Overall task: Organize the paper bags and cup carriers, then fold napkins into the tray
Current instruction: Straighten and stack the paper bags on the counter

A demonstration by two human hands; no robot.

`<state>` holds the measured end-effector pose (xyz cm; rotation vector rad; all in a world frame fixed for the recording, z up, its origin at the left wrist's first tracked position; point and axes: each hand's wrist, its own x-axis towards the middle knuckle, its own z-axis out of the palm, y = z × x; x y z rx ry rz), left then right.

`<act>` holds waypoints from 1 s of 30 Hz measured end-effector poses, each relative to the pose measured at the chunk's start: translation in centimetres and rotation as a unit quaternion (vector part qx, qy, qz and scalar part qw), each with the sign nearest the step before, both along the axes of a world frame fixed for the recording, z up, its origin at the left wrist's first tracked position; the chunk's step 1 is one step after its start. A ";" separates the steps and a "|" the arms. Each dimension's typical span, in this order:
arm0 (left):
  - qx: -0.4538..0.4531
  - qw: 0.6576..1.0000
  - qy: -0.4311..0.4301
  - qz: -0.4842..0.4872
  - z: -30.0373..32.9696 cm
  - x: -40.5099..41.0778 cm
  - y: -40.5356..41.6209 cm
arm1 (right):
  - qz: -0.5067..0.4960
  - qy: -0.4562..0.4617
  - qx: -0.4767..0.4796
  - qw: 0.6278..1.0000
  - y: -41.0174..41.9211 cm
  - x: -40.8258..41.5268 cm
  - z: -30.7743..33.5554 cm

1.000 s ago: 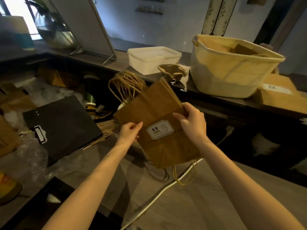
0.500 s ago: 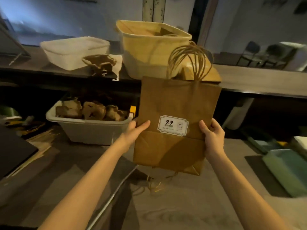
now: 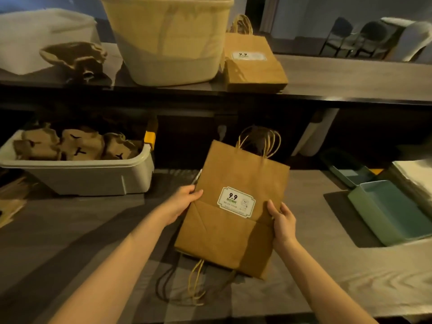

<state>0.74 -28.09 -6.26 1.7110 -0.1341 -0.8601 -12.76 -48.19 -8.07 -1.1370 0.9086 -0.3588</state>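
Note:
A stack of flat brown paper bags (image 3: pixel 233 230) with a white "9.9" label hangs just above the wooden counter, handles pointing away from me. My left hand (image 3: pixel 181 202) grips its left edge and my right hand (image 3: pixel 281 220) grips its right edge. More handles dangle below the stack's near end. A second pile of labelled paper bags (image 3: pixel 253 61) lies on the upper shelf. Brown pulp cup carriers (image 3: pixel 70 146) fill a grey bin (image 3: pixel 88 176) at the left. One loose cup carrier (image 3: pixel 74 57) sits on the shelf. Green trays (image 3: pixel 392 211) stand at the right.
A large cream basket (image 3: pixel 168 40) and a white tub (image 3: pixel 35 36) stand on the upper shelf. White napkins (image 3: pixel 418 174) lie at the far right behind the trays. A dark mat (image 3: pixel 343 218) sits under the front tray. Chairs show in the far background.
The view has swung right and down. Both hands have lowered the bag stack from chest height, where it stood upright, toward the counter, tilting it flatter.

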 end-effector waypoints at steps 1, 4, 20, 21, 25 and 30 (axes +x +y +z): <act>0.008 1.000 0.005 0.014 -0.7 0.1 -0.1 | 0.011 0.006 0.005 1.000 -0.1 0.4 -0.6; 0.031 0.996 0.034 0.070 -2.3 0.6 -0.6 | 0.051 0.042 -0.010 0.998 -0.7 2.0 -1.8; 0.033 0.967 0.139 0.208 -3.7 1.7 -1.5 | 0.188 0.216 -0.077 0.955 -5.2 6.1 -2.7; 0.046 0.967 0.135 0.213 -3.6 1.6 -1.6 | 0.183 0.206 -0.063 0.959 -5.3 5.9 -2.6; 0.057 0.964 0.134 0.220 -3.9 1.7 -1.6 | 0.170 0.198 -0.045 0.964 -5.9 5.5 -2.7; 0.058 0.958 0.104 0.262 -4.8 1.9 -1.6 | 0.159 0.203 -0.007 0.966 -6.3 5.1 -2.8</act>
